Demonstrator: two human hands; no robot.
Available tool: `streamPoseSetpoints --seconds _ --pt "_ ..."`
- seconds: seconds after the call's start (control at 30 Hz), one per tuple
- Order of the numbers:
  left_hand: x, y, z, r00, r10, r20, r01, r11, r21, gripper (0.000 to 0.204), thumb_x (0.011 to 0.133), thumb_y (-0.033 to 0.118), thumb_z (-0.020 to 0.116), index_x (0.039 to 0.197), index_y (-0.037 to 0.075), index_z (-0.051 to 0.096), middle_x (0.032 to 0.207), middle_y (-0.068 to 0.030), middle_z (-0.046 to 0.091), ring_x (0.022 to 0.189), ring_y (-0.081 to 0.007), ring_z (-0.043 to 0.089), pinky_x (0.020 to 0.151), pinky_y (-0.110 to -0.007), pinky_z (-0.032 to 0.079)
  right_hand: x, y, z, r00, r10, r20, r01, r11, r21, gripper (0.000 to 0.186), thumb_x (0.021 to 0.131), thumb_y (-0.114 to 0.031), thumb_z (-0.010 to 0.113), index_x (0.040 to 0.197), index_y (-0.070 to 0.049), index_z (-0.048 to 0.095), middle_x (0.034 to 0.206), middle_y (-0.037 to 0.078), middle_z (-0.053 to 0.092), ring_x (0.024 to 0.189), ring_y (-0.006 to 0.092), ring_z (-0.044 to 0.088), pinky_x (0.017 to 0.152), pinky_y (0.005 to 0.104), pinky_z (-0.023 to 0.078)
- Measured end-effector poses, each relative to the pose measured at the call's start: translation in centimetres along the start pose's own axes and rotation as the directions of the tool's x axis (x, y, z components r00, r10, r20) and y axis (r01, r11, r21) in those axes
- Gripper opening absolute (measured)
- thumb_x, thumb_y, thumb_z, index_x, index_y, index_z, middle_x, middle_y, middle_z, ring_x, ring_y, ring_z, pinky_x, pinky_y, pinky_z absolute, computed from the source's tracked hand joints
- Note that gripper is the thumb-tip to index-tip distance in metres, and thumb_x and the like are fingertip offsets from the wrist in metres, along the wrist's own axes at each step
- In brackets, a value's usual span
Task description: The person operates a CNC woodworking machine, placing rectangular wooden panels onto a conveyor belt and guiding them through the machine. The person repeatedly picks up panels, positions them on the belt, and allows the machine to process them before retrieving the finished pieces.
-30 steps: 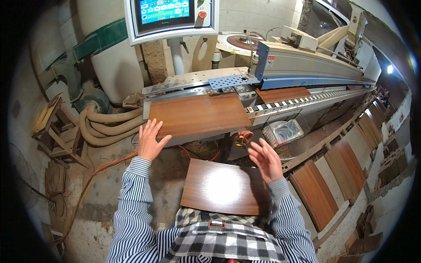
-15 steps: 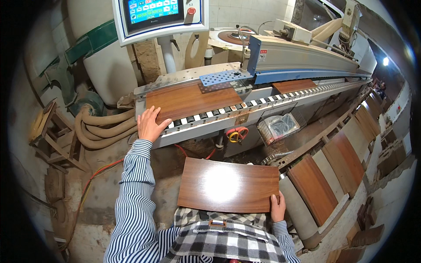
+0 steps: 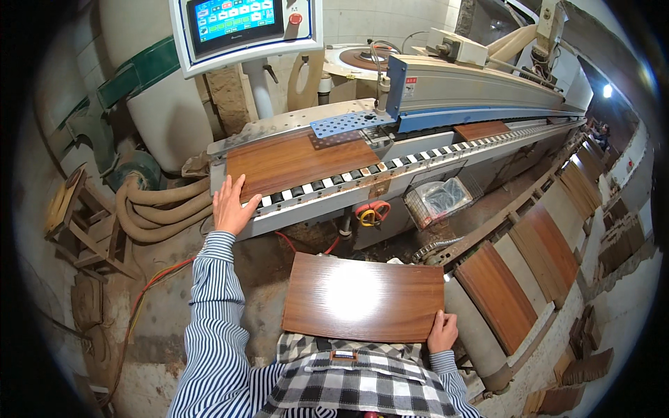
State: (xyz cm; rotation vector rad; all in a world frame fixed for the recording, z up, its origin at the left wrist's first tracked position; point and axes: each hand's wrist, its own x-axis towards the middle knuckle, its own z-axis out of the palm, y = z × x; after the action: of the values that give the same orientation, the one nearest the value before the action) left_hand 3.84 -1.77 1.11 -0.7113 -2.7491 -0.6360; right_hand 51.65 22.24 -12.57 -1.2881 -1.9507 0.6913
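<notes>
My left hand (image 3: 233,207) rests with fingers stretched out against the near left corner of a brown wood-grain board (image 3: 293,164). That board lies flat on the feed end of a long edging machine, its right part under a blue perforated plate (image 3: 352,125). My right hand (image 3: 442,332) grips the right edge of a second wood-grain board (image 3: 411,299), thumb on top and fingers mostly hidden beneath. This board sits level in front of my checked apron (image 3: 348,390), with a bright glare on its surface. Farther along the machine lies another board (image 3: 482,130).
A roller-pad track (image 3: 338,180) runs along the machine's near side. Above it stands a control screen (image 3: 237,21) with a red button. Boards lie on a roller conveyor (image 3: 481,341) at right. Thick hoses (image 3: 150,230) and a wooden stool (image 3: 87,230) are at left.
The far board on the machine has travelled right, away from me. The view has shifted slightly. My left hand stays at the board's corner, and my right hand still grips its board.
</notes>
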Motion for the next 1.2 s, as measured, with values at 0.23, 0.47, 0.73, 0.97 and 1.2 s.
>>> streamPoseSetpoints --seconds 0.23,0.47,0.73,0.97,1.2 --pt "-0.1 0.1 0.2 0.999 -0.05 -0.014 0.05 0.999 0.017 0.071 0.084 0.052 0.057 0.14 0.013 0.04 0.148 -0.0214 0.028 0.138 -0.0321 0.026 0.114 -0.047 0.013 1.7 -1.3 -0.7 0.999 -0.038 -0.002 0.038 0.999 -0.027 0.028 0.091 -0.028 0.059 0.084 -0.001 0.055 0.067 0.014 0.057 0.061 0.0296 0.054 0.061 0.0404 0.044" --pt "-0.1 0.3 -0.3 0.997 -0.082 -0.007 0.082 0.996 -0.02 0.074 0.082 0.052 0.06 0.14 0.012 0.04 0.148 -0.021 0.029 0.138 -0.0316 0.026 0.114 -0.049 0.01 3.4 -1.3 -2.6 0.824 0.137 0.549 -0.541 0.476 0.693 0.032 0.094 -0.027 0.054 0.112 0.0 0.052 0.1 0.006 0.059 0.082 0.0155 0.059 0.07 0.0282 0.052" --pt "-0.3 -0.7 -1.1 0.998 -0.042 0.037 0.045 0.996 -0.074 0.071 0.082 0.047 0.062 0.14 0.011 0.04 0.148 -0.0199 0.031 0.138 -0.0309 0.028 0.113 -0.049 0.012 3.7 -0.9 -3.2 0.711 0.168 0.683 -0.681 0.409 0.608 0.036 0.094 -0.024 0.052 0.121 0.0 0.051 0.102 0.008 0.063 0.083 0.0155 0.065 0.061 0.0278 0.058" --pt "-0.6 -2.8 -0.7 1.0 0.018 -0.005 -0.018 0.974 -0.227 0.063 0.084 0.04 0.062 0.137 0.009 0.044 0.146 -0.0173 0.036 0.137 -0.0292 0.03 0.114 -0.048 0.012 3.7 -0.3 -3.0 0.699 0.131 0.703 -0.679 0.432 0.594 0.031 0.094 -0.022 0.052 0.117 -0.002 0.054 0.098 0.004 0.064 0.076 0.0108 0.064 0.055 0.0234 0.055" --pt "-0.6 -2.5 -0.8 1.0 -0.003 -0.003 0.002 0.971 -0.237 0.06 0.086 0.04 0.061 0.136 0.01 0.046 0.145 -0.0151 0.038 0.137 -0.0281 0.031 0.114 -0.048 0.013 3.6 -0.8 -2.9 0.708 0.145 0.691 -0.679 0.406 0.611 0.029 0.094 -0.02 0.051 0.116 -0.002 0.053 0.103 0.005 0.063 0.086 0.0141 0.064 0.068 0.027 0.056"
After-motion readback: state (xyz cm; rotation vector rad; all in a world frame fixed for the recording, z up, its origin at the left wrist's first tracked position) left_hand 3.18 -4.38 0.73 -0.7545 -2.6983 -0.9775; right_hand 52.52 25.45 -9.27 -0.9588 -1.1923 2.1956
